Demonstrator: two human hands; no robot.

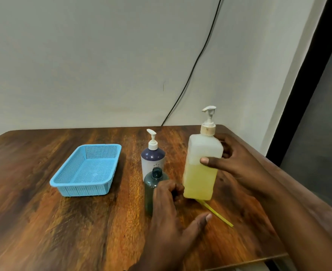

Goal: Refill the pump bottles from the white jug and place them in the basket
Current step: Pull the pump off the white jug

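1 blue basket (87, 171), 3 bottles: right hand (237, 163) grips the white jug (200, 165), left hand (167, 208) curls around the dark bottle (151, 184), purple-topped pump bottle (152, 161) behind.

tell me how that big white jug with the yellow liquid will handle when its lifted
The white jug looks a bit over half full, so probably fairly heavy, weighted low. Its tall body with a pump on top may tip if pushed high up. The right hand wraps its smooth side; possibly slippery.

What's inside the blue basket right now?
Nothing: the blue basket shows only its bare mesh floor. Both pump bottles stand outside it on the table. No part of its inside is covered.
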